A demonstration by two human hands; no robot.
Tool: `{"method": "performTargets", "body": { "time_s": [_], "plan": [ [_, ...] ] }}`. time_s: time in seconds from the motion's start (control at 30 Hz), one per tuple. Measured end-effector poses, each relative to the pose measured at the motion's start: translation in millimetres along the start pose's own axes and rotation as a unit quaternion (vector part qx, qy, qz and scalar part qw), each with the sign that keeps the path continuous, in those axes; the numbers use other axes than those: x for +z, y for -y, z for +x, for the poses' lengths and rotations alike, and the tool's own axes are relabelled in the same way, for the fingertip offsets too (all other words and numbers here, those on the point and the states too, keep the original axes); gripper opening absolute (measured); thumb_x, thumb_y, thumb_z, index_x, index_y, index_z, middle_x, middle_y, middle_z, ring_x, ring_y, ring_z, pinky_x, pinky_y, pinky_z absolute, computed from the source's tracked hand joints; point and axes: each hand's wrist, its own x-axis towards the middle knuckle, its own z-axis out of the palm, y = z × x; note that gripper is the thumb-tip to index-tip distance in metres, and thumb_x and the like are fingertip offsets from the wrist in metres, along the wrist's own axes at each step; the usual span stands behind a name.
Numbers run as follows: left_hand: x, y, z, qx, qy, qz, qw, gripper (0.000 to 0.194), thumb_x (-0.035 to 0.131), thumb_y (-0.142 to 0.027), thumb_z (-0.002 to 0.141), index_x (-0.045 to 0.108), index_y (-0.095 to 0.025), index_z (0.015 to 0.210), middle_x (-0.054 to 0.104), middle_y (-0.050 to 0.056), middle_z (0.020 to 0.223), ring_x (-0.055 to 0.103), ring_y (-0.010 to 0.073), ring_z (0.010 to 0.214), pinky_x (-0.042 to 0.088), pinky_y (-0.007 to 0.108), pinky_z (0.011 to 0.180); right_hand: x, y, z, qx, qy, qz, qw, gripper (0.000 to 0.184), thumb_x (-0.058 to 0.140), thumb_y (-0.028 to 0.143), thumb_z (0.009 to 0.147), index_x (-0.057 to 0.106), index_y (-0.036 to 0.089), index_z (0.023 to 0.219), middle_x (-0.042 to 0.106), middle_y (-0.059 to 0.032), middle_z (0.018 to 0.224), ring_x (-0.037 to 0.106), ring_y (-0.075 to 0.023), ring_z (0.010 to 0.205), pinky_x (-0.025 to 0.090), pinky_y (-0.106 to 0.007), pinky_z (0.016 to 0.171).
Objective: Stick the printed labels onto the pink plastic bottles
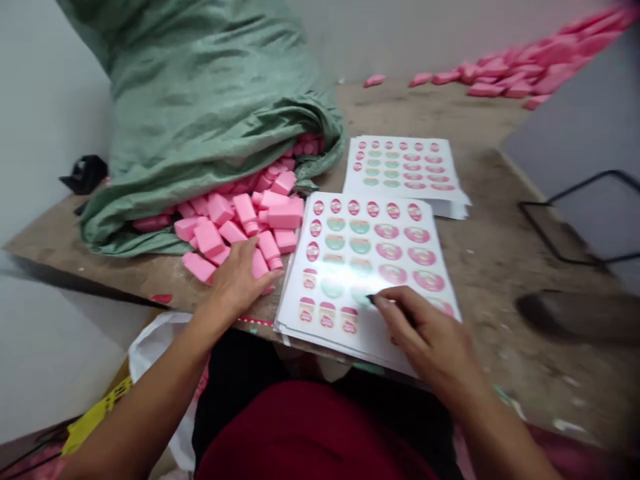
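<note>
Stack of printed sticker sheets (367, 280) on the bench (480, 267): right hand (420, 330) pinched narrow against it, any held item too small to tell. Left hand (237, 283), spread open, rests on pink bars (235, 230) just left of stack. Beyond stack: green woven sack (200, 87) spilling bars; second sheet stack (405, 170); further pink bars (520, 70).

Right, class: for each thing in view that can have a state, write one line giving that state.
Green sack: open, lying over, pink blocks spilled from its mouth.
Pink blocks: loose, heaped on the board.
Sticker sheets: stacked in two piles, stickers on.
Left hand: open, resting on the blocks.
Right hand: pinching something dark against the sheet.
</note>
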Motion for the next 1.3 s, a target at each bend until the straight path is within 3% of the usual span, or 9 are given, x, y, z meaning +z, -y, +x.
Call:
{"method": "performTargets", "body": {
  "time_s": [0.17, 0.3, 0.37, 0.47, 0.57, 0.63, 0.8, 1.03, 1.3],
  "plan": [
    [9.0, 15.1, -1.4, -0.018, -0.021, -0.02, 0.999, 0.058, 0.058, -0.037, 0.083, 0.047, -0.017, 0.137, 0.051, 0.017, 0.141, 0.049, 0.0354, 0.131, 0.041, 0.053, 0.107, 0.7, 1.5, -8.2, 0.011, 0.054, -0.067, 0.996, 0.026, 0.046, 0.042, 0.09, 0.067, 0.026, 0.092, 0.072, -0.0009, 0.072, 0.062, -0.0229, 0.064, 0.039, -0.033, 0.062],
    [-8.9, 16.2, -20.7, -0.077, -0.037, -0.229, 0.97, 0.077, 0.07, -0.04, 0.074, 0.039, -0.024, 0.143, 0.053, 0.014, 0.139, 0.06, 0.0312, 0.113, 0.051, 0.049, 0.093, 4.6, -2.8, -10.6, 0.014, 0.046, -0.084, 0.995, 0.024, 0.047, 0.039, 0.09, 0.066, 0.027, 0.094, 0.072, -0.0001, 0.072, 0.058, -0.023, 0.062, 0.037, -0.034, 0.064],
    [-13.5, 0.6, -28.4, -0.105, -0.037, -0.396, 0.911, 0.083, 0.076, -0.035, 0.07, 0.037, -0.027, 0.143, 0.06, 0.01, 0.13, 0.063, 0.0245, 0.103, 0.054, 0.039, 0.086, 7.0, -4.5, -11.0, -0.004, 0.036, -0.091, 0.995, 0.022, 0.048, 0.037, 0.09, 0.066, 0.026, 0.092, 0.07, 0.0, 0.069, 0.054, -0.0211, 0.057, 0.036, -0.034, 0.065],
    [-7.1, -36.7, -30.9, -0.145, 0.073, -0.604, 0.78, 0.065, 0.077, -0.026, 0.07, 0.052, -0.024, 0.131, 0.067, 0.007, 0.112, 0.065, 0.0186, 0.091, 0.054, 0.029, 0.077, 9.3, -5.6, -11.0, -0.023, 0.028, -0.095, 0.995, 0.02, 0.049, 0.034, 0.091, 0.066, 0.024, 0.091, 0.07, -0.0004, 0.069, 0.053, -0.0197, 0.057, 0.036, -0.034, 0.067],
    [12.5, -72.5, -24.4, -0.167, 0.192, -0.709, 0.658, 0.052, 0.074, -0.019, 0.069, 0.06, -0.018, 0.12, 0.068, 0.006, 0.099, 0.063, 0.0145, 0.076, 0.052, 0.023, 0.064, 9.8, -5.4, -10.7, -0.02, 0.032, -0.105, 0.994, 0.02, 0.05, 0.035, 0.092, 0.067, 0.024, 0.092, 0.071, -0.0007, 0.072, 0.055, -0.0207, 0.059, 0.035, -0.034, 0.067],
    [27.4, -87.6, -19.3, -0.176, 0.213, -0.734, 0.62, 0.049, 0.073, -0.016, 0.071, 0.061, -0.017, 0.118, 0.068, 0.004, 0.093, 0.061, 0.0117, 0.07, 0.05, 0.021, 0.059, 9.8, -4.9, -10.3, -0.029, 0.031, -0.114, 0.993, 0.02, 0.05, 0.035, 0.092, 0.067, 0.024, 0.092, 0.071, -0.0006, 0.071, 0.055, -0.0209, 0.058, 0.034, -0.034, 0.067],
    [50.1, -93.8, -13.8, -0.218, 0.202, -0.749, 0.592, 0.036, 0.069, -0.011, 0.076, 0.06, -0.014, 0.111, 0.067, 0.005, 0.094, 0.065, 0.0139, 0.08, 0.055, 0.024, 0.068, 9.8, -2.5, -8.5, -0.076, 0.014, -0.138, 0.987, 0.018, 0.052, 0.031, 0.093, 0.067, 0.022, 0.09, 0.07, 0.0004, 0.065, 0.051, -0.0186, 0.053, 0.032, -0.031, 0.065],
    [53.3, -90.7, -14.9, -0.229, 0.184, -0.775, 0.56, 0.022, 0.063, -0.016, 0.084, 0.058, -0.015, 0.105, 0.068, 0.007, 0.096, 0.069, 0.0176, 0.083, 0.054, 0.024, 0.065, 10.1, 4.6, -7.7, -0.105, -0.017, -0.172, 0.979, 0.018, 0.052, 0.028, 0.092, 0.067, 0.022, 0.085, 0.07, 0.001, 0.064, 0.047, -0.0177, 0.05, 0.029, -0.031, 0.063],
    [52.1, -91.0, -16.3, -0.234, 0.19, -0.775, 0.555, 0.02, 0.061, -0.017, 0.086, 0.058, -0.014, 0.105, 0.072, 0.01, 0.095, 0.07, 0.0199, 0.092, 0.055, 0.027, 0.077, 10.5, 3.7, -5.5, -0.023, 0.029, -0.107, 0.994, 0.015, 0.054, 0.032, 0.089, 0.066, 0.024, 0.085, 0.069, 0.0015, 0.063, 0.055, -0.0191, 0.055, 0.031, -0.029, 0.061]
  ]
}}
